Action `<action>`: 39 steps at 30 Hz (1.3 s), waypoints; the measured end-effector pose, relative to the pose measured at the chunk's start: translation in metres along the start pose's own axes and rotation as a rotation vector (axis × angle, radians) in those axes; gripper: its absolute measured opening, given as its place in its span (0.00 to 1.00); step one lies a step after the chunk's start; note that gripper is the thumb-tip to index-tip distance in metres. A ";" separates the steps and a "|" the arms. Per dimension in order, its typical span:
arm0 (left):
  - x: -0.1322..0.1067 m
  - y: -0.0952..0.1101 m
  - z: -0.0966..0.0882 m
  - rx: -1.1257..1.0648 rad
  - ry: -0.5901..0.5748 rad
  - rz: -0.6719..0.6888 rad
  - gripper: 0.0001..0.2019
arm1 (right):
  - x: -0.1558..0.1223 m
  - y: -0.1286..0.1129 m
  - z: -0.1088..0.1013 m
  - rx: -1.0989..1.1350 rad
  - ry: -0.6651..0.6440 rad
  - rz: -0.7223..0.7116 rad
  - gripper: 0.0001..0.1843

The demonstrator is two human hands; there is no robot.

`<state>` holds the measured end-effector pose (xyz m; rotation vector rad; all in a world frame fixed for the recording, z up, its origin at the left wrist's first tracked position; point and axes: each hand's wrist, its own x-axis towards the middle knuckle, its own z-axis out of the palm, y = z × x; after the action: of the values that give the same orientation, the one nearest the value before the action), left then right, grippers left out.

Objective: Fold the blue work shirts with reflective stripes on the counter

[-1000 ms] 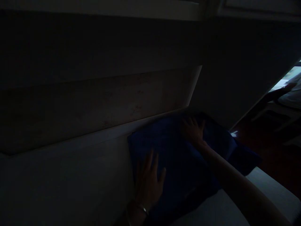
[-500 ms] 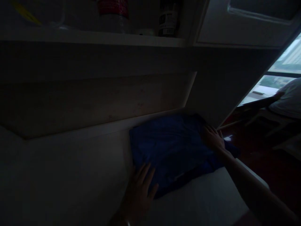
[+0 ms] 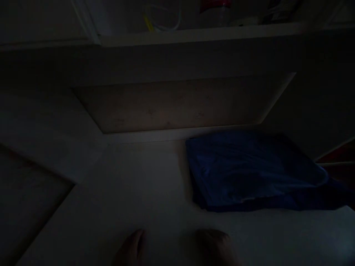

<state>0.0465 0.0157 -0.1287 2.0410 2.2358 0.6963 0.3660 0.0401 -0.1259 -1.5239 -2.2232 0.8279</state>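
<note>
Near six o'clock, your left hand (image 3: 129,248) and right hand (image 3: 216,244) show unclear grip; tugging could slide the four-o'clock cloth (image 3: 249,166) off the worktop (image 3: 146,184).

Very dim light: a faint cool sheen shows on the tabletop (image 3: 324,236) at near right, while the far right sinks almost to black. The left hand (image 3: 129,248) and right hand (image 3: 217,244) look murky, soft-edged; shadow borders the blue cloth (image 3: 249,166) leftward.

You see a deep blue cloth (image 3: 249,166), a greyish-white table (image 3: 144,184) and a brownish panel (image 3: 166,107) with faint reddish blotches.
</note>
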 end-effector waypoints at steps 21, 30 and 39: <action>0.000 0.013 -0.002 0.149 0.042 0.228 0.13 | 0.015 -0.005 0.014 -0.237 0.113 0.073 0.20; -0.003 -0.003 0.012 0.111 -0.025 0.137 0.13 | 0.016 -0.010 0.015 -0.186 0.075 0.130 0.20; 0.087 0.081 -0.003 -0.570 -0.503 -0.217 0.23 | 0.053 0.022 -0.117 0.600 -0.179 0.186 0.25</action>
<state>0.1093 0.1006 -0.0746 1.4683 1.6885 0.6179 0.4272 0.1276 -0.0518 -1.3976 -1.7121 1.5683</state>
